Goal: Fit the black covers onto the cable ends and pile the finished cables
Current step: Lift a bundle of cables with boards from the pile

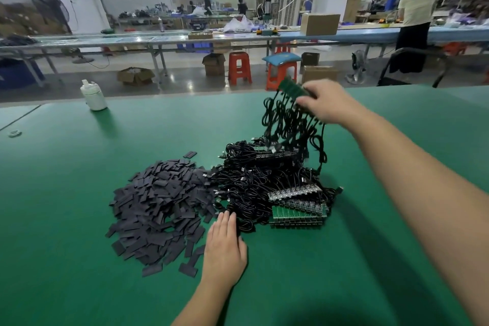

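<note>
A heap of flat black covers (158,204) lies on the green table (79,259), left of centre. Beside it on the right sits a tangle of black cables (259,180) with green circuit-board strips (296,209) at its near right. My right hand (325,106) grips one green board strip (292,87) raised above the tangle, and its black cables (288,124) hang down in loops. My left hand (225,246) lies flat with straight fingers on the table, its fingertips touching the near edge of the cable tangle.
A white plastic bottle (92,95) stands at the table's far left. A small ring-shaped item (14,133) lies near the left edge. Beyond the table are orange stools (239,67), cardboard boxes, long workbenches and a person (414,24) standing at the far right.
</note>
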A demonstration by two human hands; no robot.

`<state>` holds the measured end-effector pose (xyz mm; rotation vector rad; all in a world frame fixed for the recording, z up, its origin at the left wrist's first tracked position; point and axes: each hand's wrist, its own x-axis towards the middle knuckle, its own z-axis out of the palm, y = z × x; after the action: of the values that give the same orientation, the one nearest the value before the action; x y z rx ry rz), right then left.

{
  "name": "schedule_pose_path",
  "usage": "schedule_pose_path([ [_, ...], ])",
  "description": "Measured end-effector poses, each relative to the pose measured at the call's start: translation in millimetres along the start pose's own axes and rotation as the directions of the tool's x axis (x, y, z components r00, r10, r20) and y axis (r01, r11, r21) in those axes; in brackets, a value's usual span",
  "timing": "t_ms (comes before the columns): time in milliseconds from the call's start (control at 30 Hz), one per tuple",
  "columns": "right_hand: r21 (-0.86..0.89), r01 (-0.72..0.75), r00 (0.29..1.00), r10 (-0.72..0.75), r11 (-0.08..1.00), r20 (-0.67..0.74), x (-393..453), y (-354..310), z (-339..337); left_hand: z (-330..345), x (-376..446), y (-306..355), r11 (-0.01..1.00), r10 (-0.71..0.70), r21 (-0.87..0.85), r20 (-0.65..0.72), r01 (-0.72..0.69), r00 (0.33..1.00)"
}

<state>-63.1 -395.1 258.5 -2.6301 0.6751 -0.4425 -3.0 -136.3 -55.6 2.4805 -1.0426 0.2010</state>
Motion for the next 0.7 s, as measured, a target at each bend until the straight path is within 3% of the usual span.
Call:
schedule_pose_path([
  [167, 0.276, 0.058, 0.998, -0.051, 0.96, -0.03, -8.5, -19.4, -47.2, 0.4, -0.1, 0.7, 0.999, 0.016, 0.035, -0.01, -0.015, 1.0],
  [267, 0.242, 0.009, 0.975, -0.062, 0.97, 0.212, -21.3, -14.3, -38.7, -3.6, 0.5, 1.3, 0.997, 0.011, 0.079, -0.014, -0.01, 1.0],
  [367, 0.161, -0.03, 0.866, -0.055, 0.987, 0.498, -35.0, 1.1, -14.4, -8.4, -0.7, 3.2, 0.994, 0.017, 0.104, -0.006, -0.016, 1.0],
  [500, 0.111, -0.069, 0.693, -0.032, 0.991, 0.72, -57.4, 22.9, 26.4, -18.8, 1.7, 8.6, 0.99, 0.108, 0.101, -0.103, -0.097, 0.989],
  [567, 0.103, -0.064, 0.641, -0.038, 0.993, 0.766, -69.7, 30.4, 46.8, -31.1, 11.0, 17.1, 0.998, 0.045, -0.035, -0.175, -0.052, 0.983],
  [600, 0.109, -0.08, 0.629, -0.034, 0.991, 0.777, -74.9, 32.9, 55.9, -41.6, 17.3, 24.5, 0.98, -0.034, -0.201, -0.177, -0.002, 0.984],
  [633, 0.096, -0.087, 0.627, -0.02, 0.992, 0.779, -79.9, 35.6, 65.3, -54.0, 23.3, 33.1, 0.913, -0.113, -0.404, -0.123, 0.054, 0.986],
  [700, 0.065, -0.073, 0.659, -0.001, 0.995, 0.752, -88.5, 39.5, 81.7, -75.4, 33.2, 50.3, 0.635, -0.132, -0.75, 0.128, 0.183, 0.983],
])
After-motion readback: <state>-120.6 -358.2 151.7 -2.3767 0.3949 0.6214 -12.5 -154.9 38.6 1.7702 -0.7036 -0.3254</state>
